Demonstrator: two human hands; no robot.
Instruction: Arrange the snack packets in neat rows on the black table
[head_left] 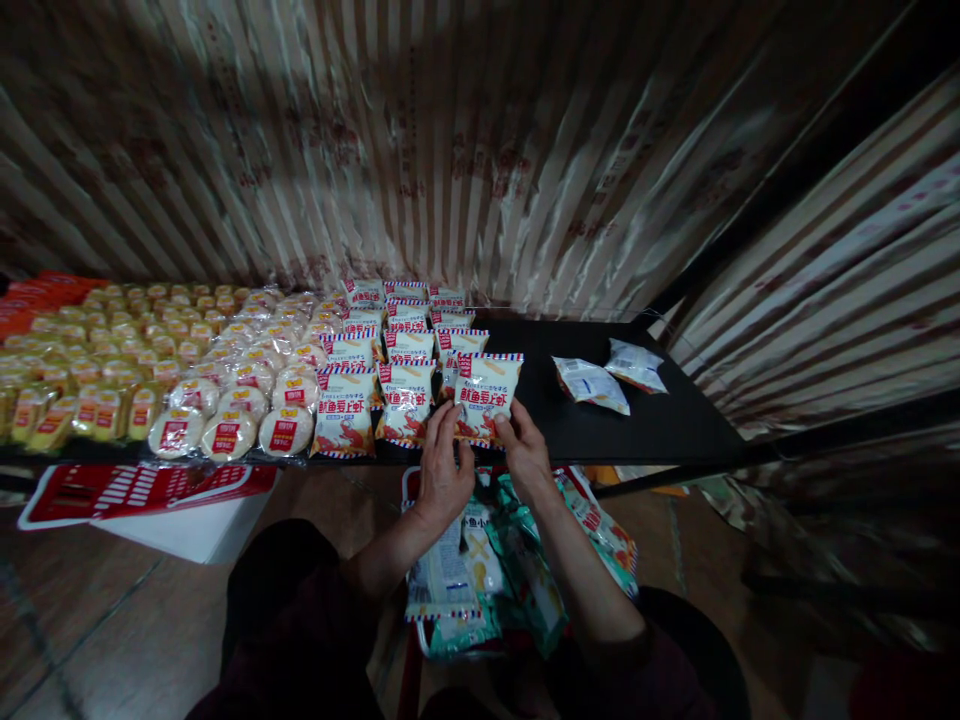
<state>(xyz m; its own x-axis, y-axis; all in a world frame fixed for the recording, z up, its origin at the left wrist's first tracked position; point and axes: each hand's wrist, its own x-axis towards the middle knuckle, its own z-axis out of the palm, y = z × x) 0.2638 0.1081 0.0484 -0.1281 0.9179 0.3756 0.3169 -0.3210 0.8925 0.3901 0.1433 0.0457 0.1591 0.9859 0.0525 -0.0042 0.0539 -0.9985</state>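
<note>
A puffed white snack bag (489,385) with red lettering and striped ends stands at the front of the black shelf (615,440), facing me. My left hand (444,465) has its fingers bent against the bag's lower left side. On the lower right corner, the thumb and fingers of my right hand (527,455) grip it. Directly left stands a matching snack bag (406,405), close to my left fingertips. Several more of the same bags form rows behind and to the left. Two snack bags (591,385) lie flat to the right, their backs up.
Round wrapped crackers (229,437) and yellow wrapped cakes (97,412) fill the shelf's left side. Below my forearms, a basket (442,645) holds green and white snack packs (525,570). A pleated curtain (450,150) hangs behind; a red and white box (165,510) sits under the shelf.
</note>
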